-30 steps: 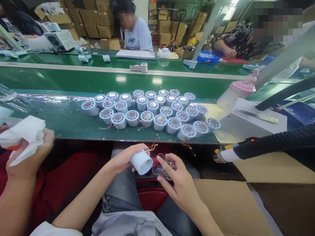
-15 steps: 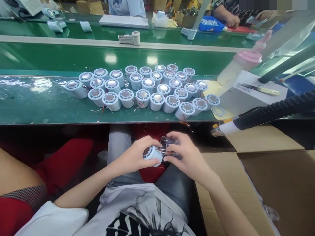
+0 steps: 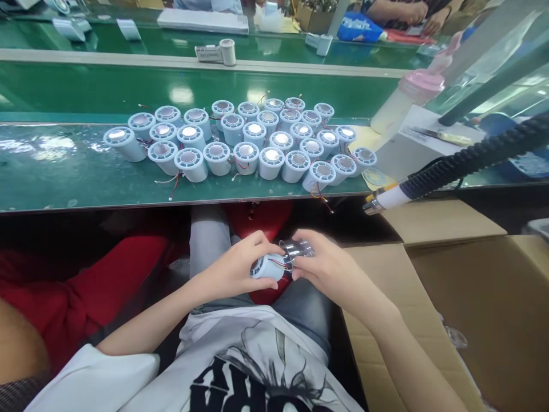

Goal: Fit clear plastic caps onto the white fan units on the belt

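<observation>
My left hand [image 3: 242, 266] is wrapped round a light-blue cylindrical housing [image 3: 270, 268] with a slotted rim and thin wires, held on its side above my lap. Between the fingers of my right hand [image 3: 321, 260] is a clear plastic cup [image 3: 295, 250], its mouth turned toward the housing. The two parts meet end to end; how far one reaches into the other is hard to see. On the bench edge in front, similar light-blue housings [image 3: 271, 163] stand upright in rows, several with red and white wires trailing out.
A black corrugated hose [image 3: 446, 163] with a metal-tipped nozzle reaches in from the right, above an open cardboard box [image 3: 412, 297]. Behind it are a white box [image 3: 422, 137] and a pink-lidded bottle [image 3: 407, 103]. Co-workers' hands [image 3: 414, 14] show across the green bench [image 3: 128, 86].
The clear cup has turned and come up against the housing's end, with the wires now lying along the housing. The whole view has shifted slightly.
</observation>
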`<state>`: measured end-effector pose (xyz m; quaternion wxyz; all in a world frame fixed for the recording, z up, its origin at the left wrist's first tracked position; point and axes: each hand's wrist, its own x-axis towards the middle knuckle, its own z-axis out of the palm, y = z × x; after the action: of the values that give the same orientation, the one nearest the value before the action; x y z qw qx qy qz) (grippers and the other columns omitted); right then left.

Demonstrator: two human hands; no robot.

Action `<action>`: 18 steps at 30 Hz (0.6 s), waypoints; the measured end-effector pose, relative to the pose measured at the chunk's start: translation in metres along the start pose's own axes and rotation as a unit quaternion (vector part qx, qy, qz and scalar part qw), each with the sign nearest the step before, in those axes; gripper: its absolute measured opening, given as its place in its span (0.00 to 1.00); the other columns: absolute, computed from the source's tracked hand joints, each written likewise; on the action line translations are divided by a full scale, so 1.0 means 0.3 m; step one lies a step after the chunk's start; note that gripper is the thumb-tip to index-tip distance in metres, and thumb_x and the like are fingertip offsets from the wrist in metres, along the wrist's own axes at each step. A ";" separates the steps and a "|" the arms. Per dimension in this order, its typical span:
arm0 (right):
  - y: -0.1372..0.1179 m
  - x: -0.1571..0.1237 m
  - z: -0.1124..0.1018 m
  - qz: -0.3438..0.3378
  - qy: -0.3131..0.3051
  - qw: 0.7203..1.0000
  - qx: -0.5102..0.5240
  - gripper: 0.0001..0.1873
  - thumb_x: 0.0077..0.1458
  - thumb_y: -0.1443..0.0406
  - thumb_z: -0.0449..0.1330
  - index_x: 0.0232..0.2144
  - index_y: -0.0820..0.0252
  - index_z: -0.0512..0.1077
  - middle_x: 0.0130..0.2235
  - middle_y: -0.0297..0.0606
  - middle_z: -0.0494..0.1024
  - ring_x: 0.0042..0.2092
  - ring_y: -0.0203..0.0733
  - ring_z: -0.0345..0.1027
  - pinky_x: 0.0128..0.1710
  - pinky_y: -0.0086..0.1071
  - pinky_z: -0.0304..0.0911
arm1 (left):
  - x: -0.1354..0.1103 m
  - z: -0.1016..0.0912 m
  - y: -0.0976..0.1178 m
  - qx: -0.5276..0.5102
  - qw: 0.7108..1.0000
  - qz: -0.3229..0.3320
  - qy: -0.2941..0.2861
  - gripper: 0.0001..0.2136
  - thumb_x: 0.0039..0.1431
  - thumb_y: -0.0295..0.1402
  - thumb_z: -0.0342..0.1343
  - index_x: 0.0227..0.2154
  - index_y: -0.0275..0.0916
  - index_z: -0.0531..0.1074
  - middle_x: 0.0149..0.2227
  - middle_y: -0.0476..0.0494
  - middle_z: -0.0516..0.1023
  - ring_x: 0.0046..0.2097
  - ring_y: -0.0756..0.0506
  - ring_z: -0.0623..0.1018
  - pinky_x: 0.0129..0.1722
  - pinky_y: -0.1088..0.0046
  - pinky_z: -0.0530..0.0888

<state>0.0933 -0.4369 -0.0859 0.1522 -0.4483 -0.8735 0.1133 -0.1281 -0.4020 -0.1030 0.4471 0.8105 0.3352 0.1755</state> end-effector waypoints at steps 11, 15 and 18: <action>-0.079 -0.075 0.025 0.086 0.059 0.979 0.176 0.08 0.58 0.69 0.54 0.26 0.60 0.67 0.46 0.44 0.67 0.44 0.42 0.70 0.40 0.33 0.68 | -0.033 0.095 -0.088 -0.056 0.985 0.110 0.122 0.27 0.39 0.44 0.68 0.44 0.41 0.72 0.44 0.41 0.64 0.47 0.42 0.71 0.48 0.62 0.71; -0.072 -0.083 0.037 0.118 0.132 0.959 0.221 0.09 0.56 0.71 0.56 0.23 0.61 0.67 0.41 0.42 0.70 0.42 0.41 0.71 0.36 0.31 0.68 | -0.026 0.112 -0.110 -0.046 0.983 0.138 0.113 0.25 0.44 0.42 0.67 0.46 0.42 0.71 0.53 0.35 0.62 0.52 0.39 0.71 0.52 0.58 0.70; -0.071 -0.082 0.035 0.142 0.159 0.939 0.271 0.10 0.54 0.71 0.57 0.21 0.61 0.67 0.39 0.41 0.71 0.41 0.41 0.72 0.33 0.28 0.70 | -0.011 0.108 -0.107 -0.049 0.987 0.128 0.087 0.30 0.45 0.41 0.66 0.53 0.44 0.67 0.55 0.35 0.67 0.56 0.37 0.69 0.56 0.56 0.67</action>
<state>0.0871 -0.4697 -0.0927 0.3873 -0.5216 -0.7016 0.2928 -0.1239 -0.4120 -0.1474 0.4292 0.8056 0.2571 0.3172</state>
